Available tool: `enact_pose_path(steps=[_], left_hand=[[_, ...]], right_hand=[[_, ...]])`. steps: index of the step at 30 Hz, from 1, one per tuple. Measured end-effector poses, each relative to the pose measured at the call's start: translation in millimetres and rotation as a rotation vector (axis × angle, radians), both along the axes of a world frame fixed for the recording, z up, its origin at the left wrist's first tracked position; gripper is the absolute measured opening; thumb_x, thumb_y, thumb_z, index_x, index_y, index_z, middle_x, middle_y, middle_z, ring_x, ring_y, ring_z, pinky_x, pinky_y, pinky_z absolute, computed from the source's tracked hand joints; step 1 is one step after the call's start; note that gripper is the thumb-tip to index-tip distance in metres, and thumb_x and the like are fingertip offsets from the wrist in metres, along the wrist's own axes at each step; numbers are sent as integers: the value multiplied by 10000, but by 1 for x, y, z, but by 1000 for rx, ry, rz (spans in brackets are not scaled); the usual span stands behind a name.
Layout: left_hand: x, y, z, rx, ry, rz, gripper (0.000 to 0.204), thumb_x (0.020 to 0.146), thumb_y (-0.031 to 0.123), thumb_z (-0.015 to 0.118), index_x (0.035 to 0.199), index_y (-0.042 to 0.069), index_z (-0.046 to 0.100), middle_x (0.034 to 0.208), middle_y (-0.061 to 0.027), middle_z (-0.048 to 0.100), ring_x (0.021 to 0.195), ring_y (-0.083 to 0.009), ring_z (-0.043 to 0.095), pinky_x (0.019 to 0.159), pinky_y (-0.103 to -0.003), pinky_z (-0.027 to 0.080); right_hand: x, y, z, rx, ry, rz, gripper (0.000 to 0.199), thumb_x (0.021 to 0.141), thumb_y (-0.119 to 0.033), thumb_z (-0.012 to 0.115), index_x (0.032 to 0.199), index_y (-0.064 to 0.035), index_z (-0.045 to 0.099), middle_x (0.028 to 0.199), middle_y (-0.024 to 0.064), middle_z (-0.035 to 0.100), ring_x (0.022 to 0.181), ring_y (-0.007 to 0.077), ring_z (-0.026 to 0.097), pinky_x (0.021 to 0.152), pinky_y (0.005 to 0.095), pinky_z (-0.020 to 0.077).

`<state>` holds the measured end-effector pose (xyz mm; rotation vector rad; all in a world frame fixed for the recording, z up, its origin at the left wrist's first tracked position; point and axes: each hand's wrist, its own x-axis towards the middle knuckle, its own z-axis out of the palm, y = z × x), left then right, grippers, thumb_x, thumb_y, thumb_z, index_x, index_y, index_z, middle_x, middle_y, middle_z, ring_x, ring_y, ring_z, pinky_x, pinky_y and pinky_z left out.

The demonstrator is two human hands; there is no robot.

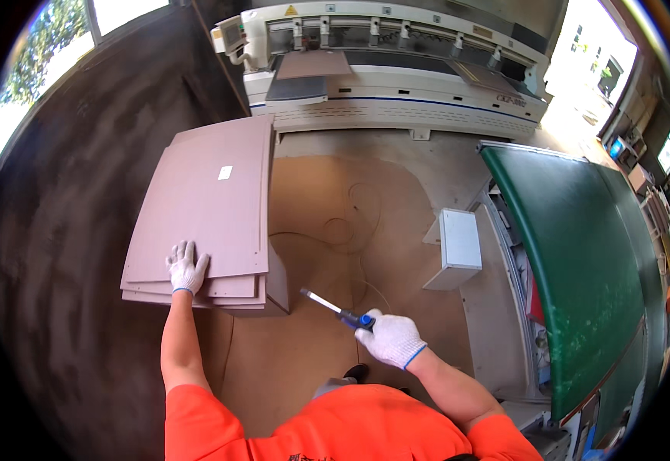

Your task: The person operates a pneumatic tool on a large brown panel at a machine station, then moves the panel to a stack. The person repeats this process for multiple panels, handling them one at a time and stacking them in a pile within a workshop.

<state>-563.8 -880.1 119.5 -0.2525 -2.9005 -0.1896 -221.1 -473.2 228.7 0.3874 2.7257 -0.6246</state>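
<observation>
My left hand (186,269), in a white knit glove, lies flat with fingers spread on the near edge of a stack of pinkish wood-grain panels (212,200). The panels sit unevenly on one another, and a small white label (226,173) is on the top one. My right hand (392,338), gloved the same way, is closed round a hand tool with a slim silver nozzle and a black-and-blue body (344,313). Its nozzle points up and left toward the stack's near right corner, apart from it. My palm hides the tool's grip.
Beyond the stack stands a long white machine (396,100) with panels on its bed. A green-topped table (573,284) is at right, beside a small white box-like piece (458,246). A thin hose or cord (339,230) loops over brown sheeting on the floor. A dark wall (66,253) rises at left.
</observation>
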Motion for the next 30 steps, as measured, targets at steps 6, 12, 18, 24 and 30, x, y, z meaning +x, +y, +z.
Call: enact_pose_path(steps=[6,12,18,24,30], left_hand=[[13,68,-7,-30,-122,41,810,1005,566,513,1569,-4,402,1656,-246,334,1545,-434,258,1262,-576,150],[75,274,-19,-21,-142,-479,774,972,506,616,1516,-27,481,1557,-276,474,1502,-458,353,1270,-556,193],[264,507,-103,1206,-1547,-308,468,1022,423,627,1268,26,657,1276,-158,695,1211,-352,643,1048,-512,486],[432,653,-90,1144,-1730,-377,288,1019,346,633,1068,67,686,1006,-84,710,906,-279,691,797,-419,560],[561,744,-88,987,-2117,-705,235,1047,258,600,1046,28,642,938,-76,666,888,-265,656,781,-394,538]], right_hand=[[66,29,0,-214,-118,-93,498,930,-502,630,1175,-70,674,985,224,733,948,390,702,845,483,539],[151,81,-20,-423,41,-238,483,957,-513,591,1198,-99,654,959,193,718,935,400,691,856,485,520],[294,143,-26,-292,33,-612,499,962,-517,581,1216,-95,664,1054,190,742,1011,402,701,898,484,536],[471,176,-59,-380,136,-985,496,922,-515,661,1123,-63,707,939,162,731,910,345,698,848,432,537],[581,174,-72,-754,302,-1319,400,886,-410,771,1043,-48,710,838,35,682,777,166,627,746,325,511]])
